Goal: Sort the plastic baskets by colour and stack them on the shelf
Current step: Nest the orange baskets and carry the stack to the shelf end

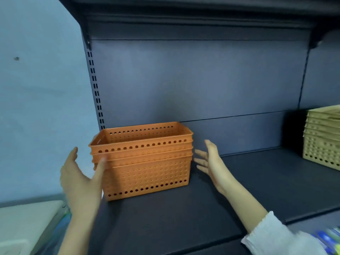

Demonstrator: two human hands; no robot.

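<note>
A nested stack of orange perforated plastic baskets (145, 162) stands on the dark shelf (239, 184), near its left end. My left hand (81, 179) is open at the stack's left end, thumb lying across the front corner. Just right of the stack my right hand (211, 162) is open, fingers spread, a small gap between them and the basket wall. A second stack of beige baskets (322, 138) sits on the same shelf at the far right edge of view.
The shelf's back panel (193, 80) and an upper shelf (184, 10) enclose the space. A slotted upright (95, 87) stands at the left beside a pale blue wall. A pale box (27, 221) lies lower left; colourful items (329, 238) show lower right.
</note>
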